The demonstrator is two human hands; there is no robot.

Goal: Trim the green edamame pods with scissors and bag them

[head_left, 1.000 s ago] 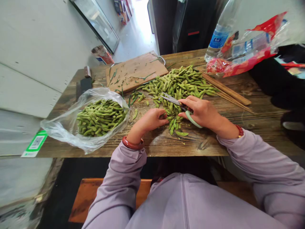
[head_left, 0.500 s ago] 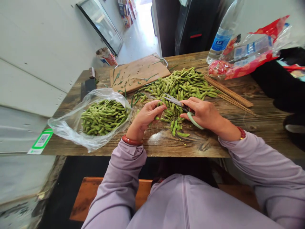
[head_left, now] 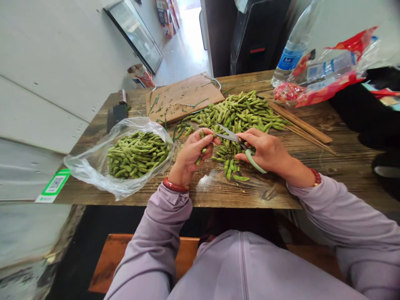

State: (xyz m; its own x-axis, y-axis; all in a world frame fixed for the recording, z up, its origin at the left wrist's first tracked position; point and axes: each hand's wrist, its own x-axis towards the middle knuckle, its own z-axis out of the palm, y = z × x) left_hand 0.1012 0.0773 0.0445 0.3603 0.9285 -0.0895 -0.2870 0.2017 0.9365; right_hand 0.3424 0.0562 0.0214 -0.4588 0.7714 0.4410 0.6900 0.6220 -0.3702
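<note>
My left hand (head_left: pixel 191 153) is closed on a green edamame pod (head_left: pixel 200 155), lifted just above the wooden table (head_left: pixel 312 162). My right hand (head_left: pixel 267 151) grips scissors (head_left: pixel 233 136) with pale green handles; the blade tips touch the pod's upper end. A big pile of edamame pods (head_left: pixel 240 113) lies right behind both hands, with a few loose pods (head_left: pixel 233 168) under them. To the left, a clear plastic bag (head_left: pixel 93 160) holds more pods (head_left: pixel 136 153).
A wooden cutting board (head_left: pixel 184 98) with green scraps lies at the back. A cleaver (head_left: pixel 116 110) rests at the back left. Bamboo skewers (head_left: pixel 300 123), a water bottle (head_left: pixel 289 54) and a red-and-clear bag (head_left: pixel 325 71) sit at the right. A wall runs along the left.
My left hand picked a pod out of the loose pods and raised it to the scissor blades. My right hand stayed nearly in place with the scissors.
</note>
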